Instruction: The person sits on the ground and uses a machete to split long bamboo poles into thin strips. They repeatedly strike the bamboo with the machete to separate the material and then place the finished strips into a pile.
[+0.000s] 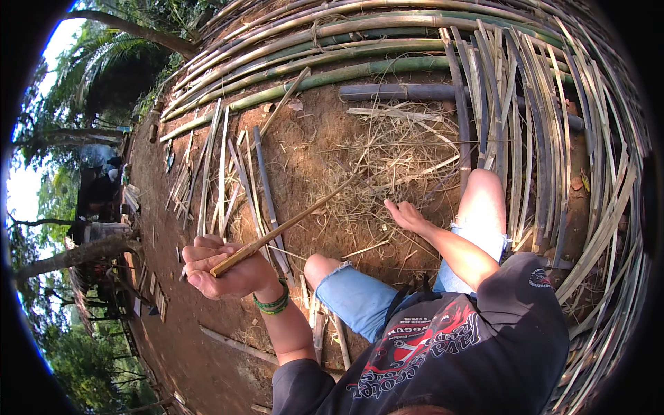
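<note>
My left hand (232,268), with a green band at its wrist, is closed around the thick end of a narrow bamboo strip (297,214). From the fist, the strip slants up and to the right, its thin far end over a heap of pale shavings (387,162). My right hand (407,216) is held low between my knees, near the shavings and apart from the strip. Its fingers are drawn together; whatever may be in them is too small to make out.
Long bamboo poles (332,69) lie across the far side. Many split bamboo slats (532,138) lean over a dark pole (401,92) at the right. More loose strips (221,173) lie on the brown dirt at the left, with trees (90,256) beyond.
</note>
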`<state>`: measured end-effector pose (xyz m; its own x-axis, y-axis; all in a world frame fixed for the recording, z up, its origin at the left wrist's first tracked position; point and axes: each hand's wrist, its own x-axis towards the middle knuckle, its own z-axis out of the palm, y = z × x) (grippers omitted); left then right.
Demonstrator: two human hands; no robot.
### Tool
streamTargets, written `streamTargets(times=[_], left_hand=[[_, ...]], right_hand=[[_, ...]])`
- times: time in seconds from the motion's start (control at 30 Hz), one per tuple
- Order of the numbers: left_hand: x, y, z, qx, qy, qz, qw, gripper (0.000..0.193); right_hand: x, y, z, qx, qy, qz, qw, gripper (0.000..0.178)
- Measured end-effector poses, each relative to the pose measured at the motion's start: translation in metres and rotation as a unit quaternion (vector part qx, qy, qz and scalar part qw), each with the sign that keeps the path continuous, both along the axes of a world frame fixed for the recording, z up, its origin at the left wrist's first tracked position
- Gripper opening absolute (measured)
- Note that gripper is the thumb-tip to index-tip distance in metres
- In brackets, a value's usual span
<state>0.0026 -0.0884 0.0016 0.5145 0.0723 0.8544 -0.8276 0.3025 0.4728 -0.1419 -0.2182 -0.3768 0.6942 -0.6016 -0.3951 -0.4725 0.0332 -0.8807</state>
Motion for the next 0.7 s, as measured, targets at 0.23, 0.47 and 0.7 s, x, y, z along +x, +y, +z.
streamTargets(times=[0.23, 0.47, 0.7], left_hand=[[0.008, 0.009, -0.007, -0.017, -0.005, -0.014, 1.000, 0.046], [0.001, 0.003, -0.003, -0.020, -0.002, -0.040, 0.999, 0.044], [0.026, 0.007, -0.002, 0.005, -0.005, 0.107, 0.994, 0.047]], right_hand=[[0.003, 0.032, 0.115, -0.103, -0.249, 0.102, 0.958, 0.072], [0.002, -0.042, -0.043, 0.009, 0.193, 0.006, 0.981, 0.086], [0.023, 0.007, -0.032, -0.054, 0.027, 0.070, 0.996, 0.079]])
